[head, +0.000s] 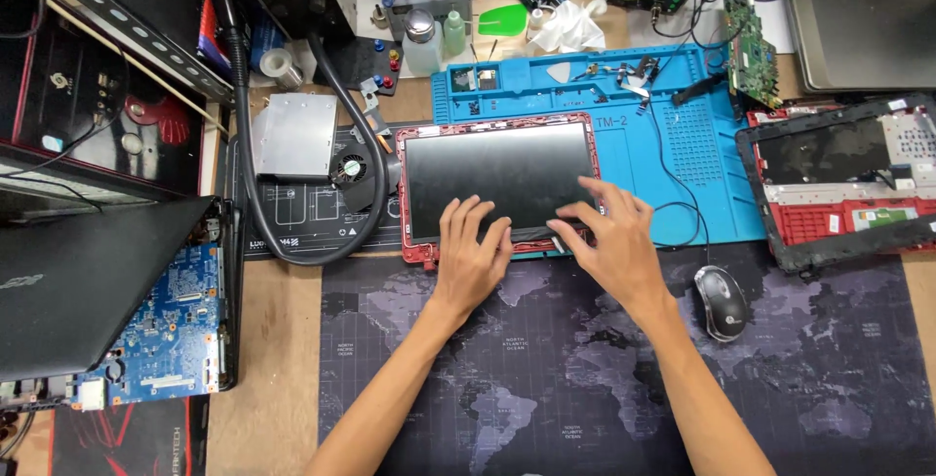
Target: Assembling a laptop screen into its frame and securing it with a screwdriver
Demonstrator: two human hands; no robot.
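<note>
**A:** Both your hands are down on the display panel, the dark screen sitting in its red frame at the middle of the worktop, partly on the blue repair mat and partly on the map-printed desk mat.

**B:** What's your left hand doing there?

**A:** Fingers spread, flat on the lower edge of the panel, near the middle. No pinch; you're pressing, not holding.

**B:** And the right hand?

**A:** Also splayed, at the lower right corner of the panel, fingertips on the glass and the bottom strip. Whether anything is nipped under those fingers, I cannot tell.

**B:** So how far along does it look?

**A:** My read: partway. The panel lies bare inside the red frame, no front bezel over it, and the bottom edge by your hands looks raised or not fully seated. It's loose or being settled, not finished either way.

**B:** What else is open?

**A:** A red laptop base lies apart at your right, stripped. A green circuit board sits above it, a fan with its silver heatsink just left of the frame, and a blue motherboard at far left. The mouse rests near your right wrist.

**B:** Plenty left, then.

**A:** I'd judge so; those parts are all lying separate.
</note>
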